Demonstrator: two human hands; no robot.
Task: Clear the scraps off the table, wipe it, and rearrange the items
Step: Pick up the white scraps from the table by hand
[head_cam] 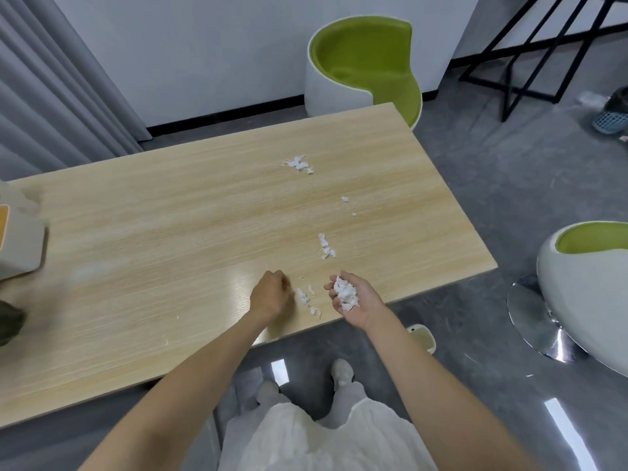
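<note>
Right hand [353, 299] cups white paper scraps [346, 294] palm-up; left hand [270, 295], fingers curled, grip unclear, lies beside loose scraps [302, 297] on the light wooden worktop [170, 215].

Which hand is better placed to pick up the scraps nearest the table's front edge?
Left. The left hand is down beside those scraps, while the right hand is cupped palm-up, holding a scrap pile.

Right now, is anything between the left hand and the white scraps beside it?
Nothing visible does. The left hand sits just beside the nearest scraps, only bare table between them. The right hand, holding a pile of scraps, lies beyond them.
</note>
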